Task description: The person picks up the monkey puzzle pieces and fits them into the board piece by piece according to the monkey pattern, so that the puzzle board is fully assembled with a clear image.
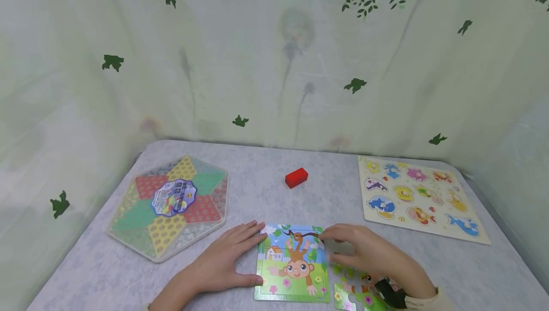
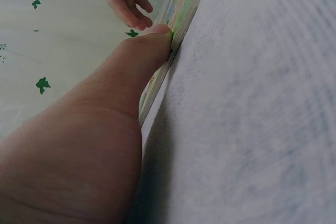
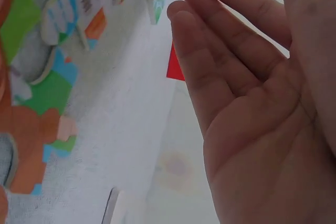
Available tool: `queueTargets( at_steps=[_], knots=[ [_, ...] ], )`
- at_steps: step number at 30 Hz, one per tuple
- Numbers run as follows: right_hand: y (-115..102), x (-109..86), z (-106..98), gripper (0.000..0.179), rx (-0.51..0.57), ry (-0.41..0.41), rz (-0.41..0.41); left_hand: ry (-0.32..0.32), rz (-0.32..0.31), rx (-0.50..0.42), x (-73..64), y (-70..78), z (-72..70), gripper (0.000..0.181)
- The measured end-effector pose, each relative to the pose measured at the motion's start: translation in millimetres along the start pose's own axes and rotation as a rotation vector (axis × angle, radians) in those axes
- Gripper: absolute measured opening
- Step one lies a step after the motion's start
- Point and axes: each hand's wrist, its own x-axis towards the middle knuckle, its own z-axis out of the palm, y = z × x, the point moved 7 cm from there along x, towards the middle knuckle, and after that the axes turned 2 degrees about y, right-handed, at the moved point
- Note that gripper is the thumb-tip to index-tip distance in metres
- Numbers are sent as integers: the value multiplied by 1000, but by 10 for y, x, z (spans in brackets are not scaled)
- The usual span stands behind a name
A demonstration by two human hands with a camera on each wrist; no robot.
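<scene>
A square monkey picture puzzle board (image 1: 297, 273) lies flat on the table in the head view. My left hand (image 1: 218, 258) rests at its left side, fingertips on the upper left edge and thumb against the lower left edge; the left wrist view shows that thumb (image 2: 155, 40) touching the board's rim. My right hand (image 1: 364, 251) hovers by the upper right corner with loosely bent fingers and nothing visible between them. Whether its fingertips touch the board I cannot tell. Loose jigsaw pieces (image 1: 344, 296) lie below the right hand, partly hidden by it; some pieces (image 3: 50, 85) fill the left of the right wrist view.
A hexagonal Chinese checkers board (image 1: 206, 185) lies at the left of the table. Further back in the middle is a red block (image 1: 296, 177). A wooden sea-animal peg puzzle (image 1: 422, 199) lies at the right. A leaf-printed curtain (image 1: 257, 63) hangs behind.
</scene>
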Motion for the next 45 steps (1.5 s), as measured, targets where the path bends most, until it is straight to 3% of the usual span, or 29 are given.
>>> queueTargets(
  at_steps=[7, 18, 32, 45],
  knots=[
    [69, -65, -20, 41, 3, 14, 15, 2, 1, 7, 11, 1, -13, 88],
    [169, -118, -14, 44, 40, -28, 32, -8, -11, -8, -6, 8, -5, 88],
    [283, -187, 34, 52, 85, -125, 126, -17, -11, -3, -5, -12, 14, 88],
    [286, -185, 61, 45, 91, -142, 90, -17, -14, 2, -1, 0, -3, 89]
  ],
)
